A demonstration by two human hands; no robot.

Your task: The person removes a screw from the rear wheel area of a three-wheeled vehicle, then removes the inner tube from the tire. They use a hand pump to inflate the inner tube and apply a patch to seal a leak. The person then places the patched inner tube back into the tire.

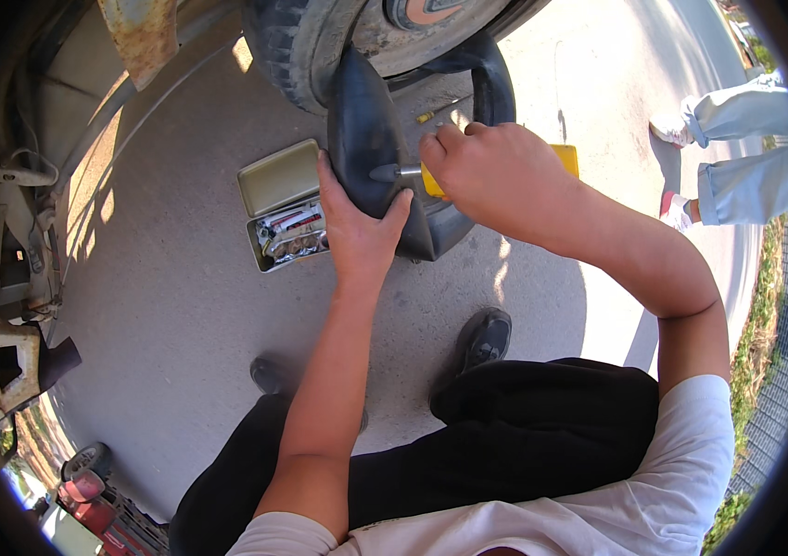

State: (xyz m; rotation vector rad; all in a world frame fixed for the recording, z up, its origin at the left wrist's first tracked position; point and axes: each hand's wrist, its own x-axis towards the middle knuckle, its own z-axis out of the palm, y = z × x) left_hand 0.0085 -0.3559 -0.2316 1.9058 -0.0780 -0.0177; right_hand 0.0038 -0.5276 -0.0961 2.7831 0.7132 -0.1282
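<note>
My left hand [362, 227] grips a black inner tube [362, 111], thumb and fingers spread round its side. My right hand [491, 176] is closed on a yellow-handled tool [432, 185] with a metal shaft and a grey pointed tip [383, 172], which rests on or against the tube's surface between my hands. The tube hangs from a tyre [287, 51] on a dusty wheel [399, 37] at the top. A yellow shape [565, 159] shows behind my right wrist; I cannot make out what it is.
An open tin [273, 181] of small items and a small yellow-handled tool [425, 118] lie on the pavement [153, 306]. Rusty vehicle metalwork [0, 241] fills the left. Another person's legs [737, 185] stand at the right. Red machinery [88, 500] is at lower left.
</note>
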